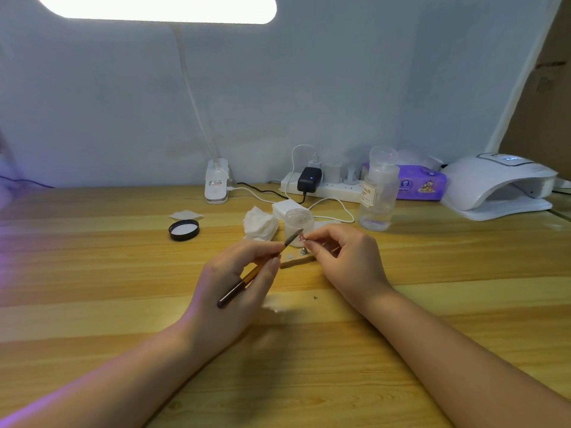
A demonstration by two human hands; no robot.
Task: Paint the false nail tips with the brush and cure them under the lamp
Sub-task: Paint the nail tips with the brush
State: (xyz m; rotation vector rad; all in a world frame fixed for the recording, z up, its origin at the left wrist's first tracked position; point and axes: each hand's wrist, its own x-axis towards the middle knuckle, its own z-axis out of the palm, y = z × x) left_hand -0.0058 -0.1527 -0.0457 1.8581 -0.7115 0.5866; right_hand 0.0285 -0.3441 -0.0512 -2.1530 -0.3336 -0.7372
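Brush (261,267) sat pinched in our left hand (238,282), nail tip (304,238) in our right hand (343,257) — light, steady strokes seemed wisest.

The left hand (234,273) holds the brush (259,267), its bristles at a nail tip (303,236) pinched by the right hand (343,254).

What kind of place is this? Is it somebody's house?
Probably a home nail-art desk, though I can't be sure. A white curing lamp sits at the right, a clear pump bottle stands nearby, and the left hand holds a brush.
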